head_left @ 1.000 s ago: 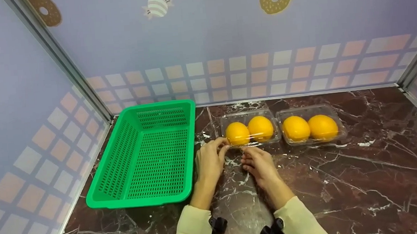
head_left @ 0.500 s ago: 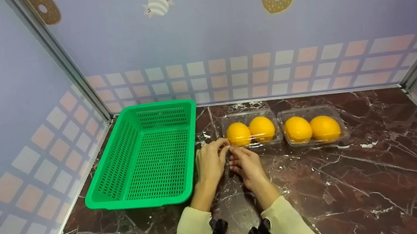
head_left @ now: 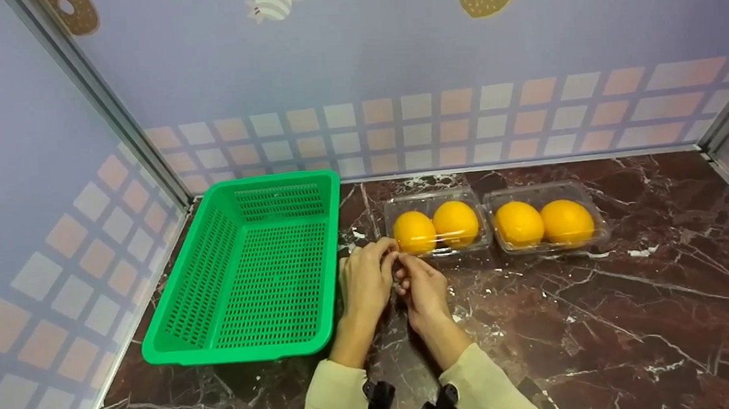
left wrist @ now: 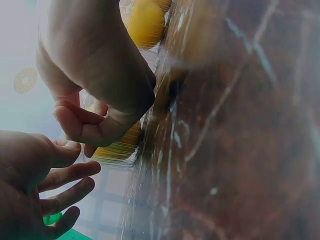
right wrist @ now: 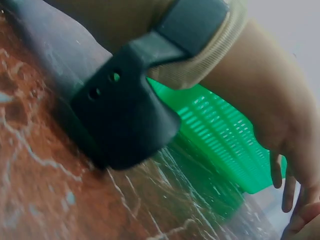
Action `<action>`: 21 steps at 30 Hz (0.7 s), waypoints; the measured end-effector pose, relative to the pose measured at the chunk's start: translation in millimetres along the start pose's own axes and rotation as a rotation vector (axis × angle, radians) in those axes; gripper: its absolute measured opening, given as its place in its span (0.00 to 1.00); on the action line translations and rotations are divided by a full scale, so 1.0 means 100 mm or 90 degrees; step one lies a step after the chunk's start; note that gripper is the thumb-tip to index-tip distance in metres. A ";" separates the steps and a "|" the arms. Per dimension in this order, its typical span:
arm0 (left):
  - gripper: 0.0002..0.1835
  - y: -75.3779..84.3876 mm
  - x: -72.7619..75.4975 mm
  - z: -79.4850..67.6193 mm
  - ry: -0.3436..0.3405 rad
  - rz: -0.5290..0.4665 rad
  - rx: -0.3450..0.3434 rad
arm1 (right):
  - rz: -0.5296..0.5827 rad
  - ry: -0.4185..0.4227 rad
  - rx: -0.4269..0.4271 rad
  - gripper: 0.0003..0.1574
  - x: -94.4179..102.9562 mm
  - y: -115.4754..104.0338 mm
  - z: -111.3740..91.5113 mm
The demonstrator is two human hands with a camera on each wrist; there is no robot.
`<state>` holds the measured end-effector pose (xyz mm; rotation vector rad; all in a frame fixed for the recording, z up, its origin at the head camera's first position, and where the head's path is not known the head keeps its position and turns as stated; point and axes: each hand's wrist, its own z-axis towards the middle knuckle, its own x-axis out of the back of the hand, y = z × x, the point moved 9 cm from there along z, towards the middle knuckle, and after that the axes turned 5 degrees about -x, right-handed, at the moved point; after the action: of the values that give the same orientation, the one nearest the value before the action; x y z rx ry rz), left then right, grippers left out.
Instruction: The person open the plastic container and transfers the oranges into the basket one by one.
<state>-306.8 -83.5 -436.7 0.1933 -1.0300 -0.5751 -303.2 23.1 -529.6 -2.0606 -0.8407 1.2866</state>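
Observation:
Two oranges sit in a clear plastic clamshell box at the back of the table. At its front left corner my left hand pinches the edge between thumb and index finger. The left hand's other fingers are spread in the left wrist view. My right hand meets it there, thumb and index finger pinching at the same corner, the other fingers curled under. The hands cover that corner. A second clear box with two oranges stands just right of the first.
A green perforated plastic basket stands close to the left of my left hand. Behind everything rises a patterned wall, with a side wall at each end. The table is dark red, white-veined marble.
My right hand has slid left along the front of the near box to the corner beside my left hand. The left hand, boxes and basket have stayed in place.

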 end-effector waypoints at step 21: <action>0.04 0.01 -0.05 0.00 -0.018 0.010 -0.004 | 0.120 -0.022 -0.046 0.17 -0.05 0.09 0.00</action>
<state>-308.2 -80.4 -440.0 0.1718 -1.0563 -0.5678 -302.8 13.6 -533.1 -2.2245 -0.7310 1.4141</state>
